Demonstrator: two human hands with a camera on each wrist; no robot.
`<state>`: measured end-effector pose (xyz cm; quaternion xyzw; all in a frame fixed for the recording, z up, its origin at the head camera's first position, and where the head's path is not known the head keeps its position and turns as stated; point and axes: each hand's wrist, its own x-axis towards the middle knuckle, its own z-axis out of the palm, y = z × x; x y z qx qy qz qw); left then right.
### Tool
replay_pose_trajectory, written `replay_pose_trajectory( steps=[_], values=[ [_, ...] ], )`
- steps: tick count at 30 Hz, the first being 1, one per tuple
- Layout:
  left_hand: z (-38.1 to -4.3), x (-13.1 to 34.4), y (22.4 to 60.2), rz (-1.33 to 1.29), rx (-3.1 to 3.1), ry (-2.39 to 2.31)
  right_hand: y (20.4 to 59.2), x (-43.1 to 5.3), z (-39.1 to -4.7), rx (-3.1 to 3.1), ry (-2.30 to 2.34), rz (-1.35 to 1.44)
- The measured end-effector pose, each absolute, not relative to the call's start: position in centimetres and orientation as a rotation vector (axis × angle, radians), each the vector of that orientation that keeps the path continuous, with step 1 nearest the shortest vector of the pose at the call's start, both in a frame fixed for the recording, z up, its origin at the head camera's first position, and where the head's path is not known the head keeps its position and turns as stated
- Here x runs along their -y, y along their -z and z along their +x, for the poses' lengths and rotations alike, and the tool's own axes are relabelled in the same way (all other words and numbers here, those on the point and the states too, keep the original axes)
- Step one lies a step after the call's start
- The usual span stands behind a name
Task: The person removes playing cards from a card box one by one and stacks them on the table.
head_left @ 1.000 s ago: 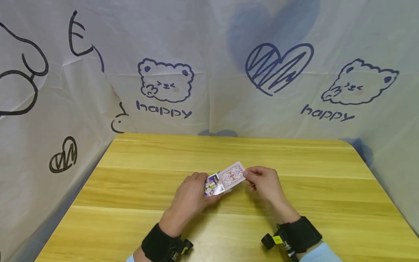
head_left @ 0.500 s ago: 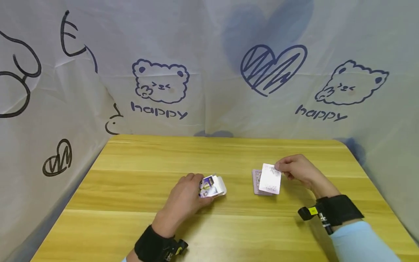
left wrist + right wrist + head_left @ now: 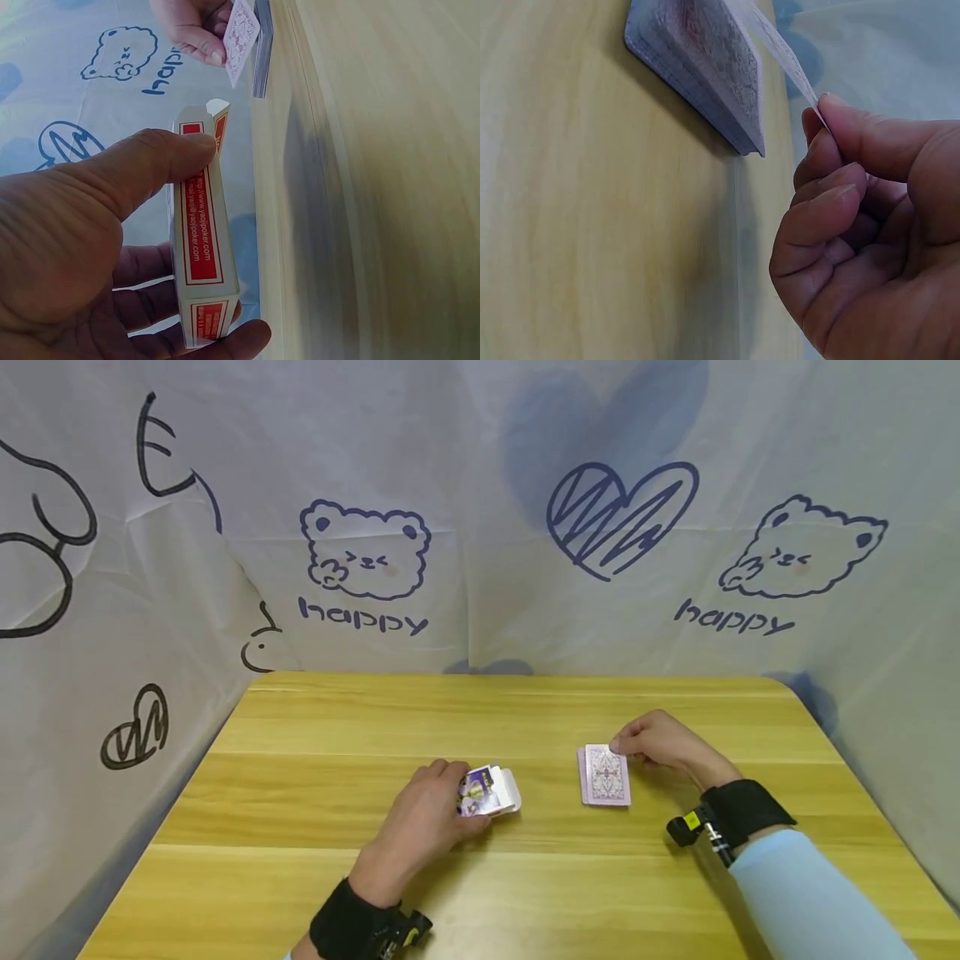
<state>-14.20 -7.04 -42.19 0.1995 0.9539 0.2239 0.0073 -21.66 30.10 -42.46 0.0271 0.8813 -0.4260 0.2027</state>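
My left hand grips a small playing card box, its thumb on one narrow side and fingers on the other. The box's flap stands open at its right end. In the left wrist view, red panels with white print mark the box's side. To the right, a deck of cards lies on the table. My right hand pinches a single playing card by its corner between thumb and finger. This card has a patterned pink back and is held just above the deck, tilted and apart from it in the right wrist view.
A wooden table with a light yellow grain lies under both hands. White cloth with drawn bears, hearts and lettering hangs behind it and along the sides.
My right hand has moved right, away from the box, with a card. The deck, first in view half a second ago, lies under that card, which has since swung down closer over it.
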Motion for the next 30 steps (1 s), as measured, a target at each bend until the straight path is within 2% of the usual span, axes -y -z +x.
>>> replay_pose_trajectory(
  steps=[13,30],
  values=[
    [-14.1,7.0,42.2,0.632,-2.980,-0.701,44.9,-29.0,-21.9,-2.732,0.995,0.015],
    [-14.2,7.1,42.3,0.644,-2.988,-0.701,45.1,-27.9,-21.2,-2.884,0.832,-0.047]
  ],
)
